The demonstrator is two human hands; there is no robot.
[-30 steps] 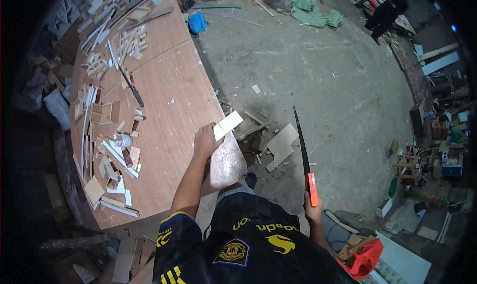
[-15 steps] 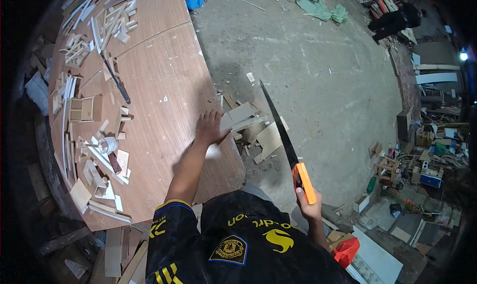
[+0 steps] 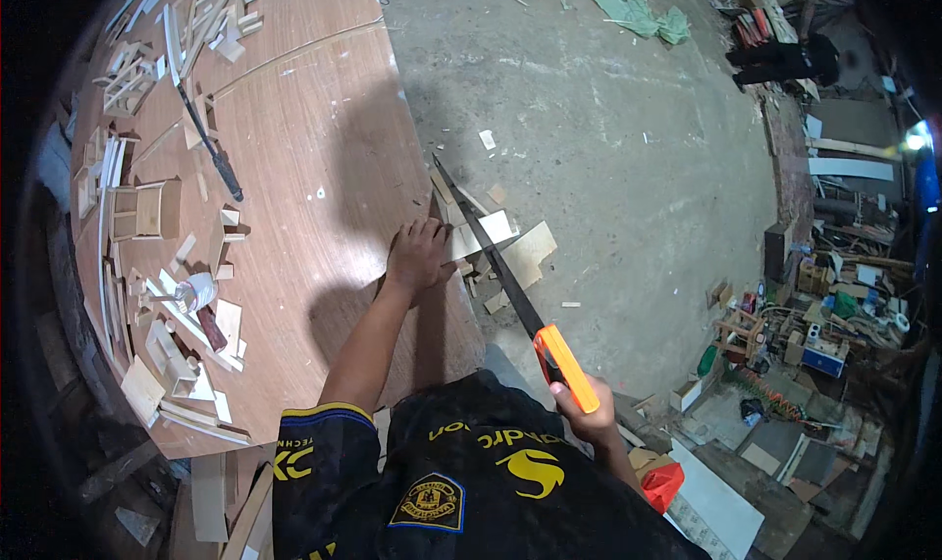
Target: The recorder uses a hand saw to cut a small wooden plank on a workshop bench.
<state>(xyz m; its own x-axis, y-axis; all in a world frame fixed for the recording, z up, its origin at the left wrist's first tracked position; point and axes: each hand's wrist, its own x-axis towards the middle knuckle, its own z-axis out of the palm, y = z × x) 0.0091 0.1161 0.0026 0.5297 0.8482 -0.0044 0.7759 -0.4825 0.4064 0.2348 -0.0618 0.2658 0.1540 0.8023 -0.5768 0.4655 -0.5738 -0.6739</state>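
My left hand [image 3: 417,256] grips a white board [image 3: 496,225] at the right edge of the wooden table [image 3: 265,119], its fingertips over the board's near end, which they partly hide. The board sticks out past the edge. My right hand [image 3: 587,411] is closed round the orange handle [image 3: 567,369] of a hand saw. The long dark blade [image 3: 520,297] points forward-left and crosses over the board, just right of my left fingers; whether it touches cannot be told. Pale offcuts [image 3: 530,256] lie on the floor below.
Along the table's left side lie small wooden frames [image 3: 142,212], strips, a white tub [image 3: 199,287] and a dark long-handled tool [image 3: 224,173]. A green sheet [image 3: 633,11] lies on the concrete floor [image 3: 648,187]. Clutter lines the right. Another person [image 3: 785,62] in dark clothes is at the back right.
The saw has swung leftward from beside my right side to across the board. My left hand has lowered the board onto the table edge. The view has shifted somewhat.
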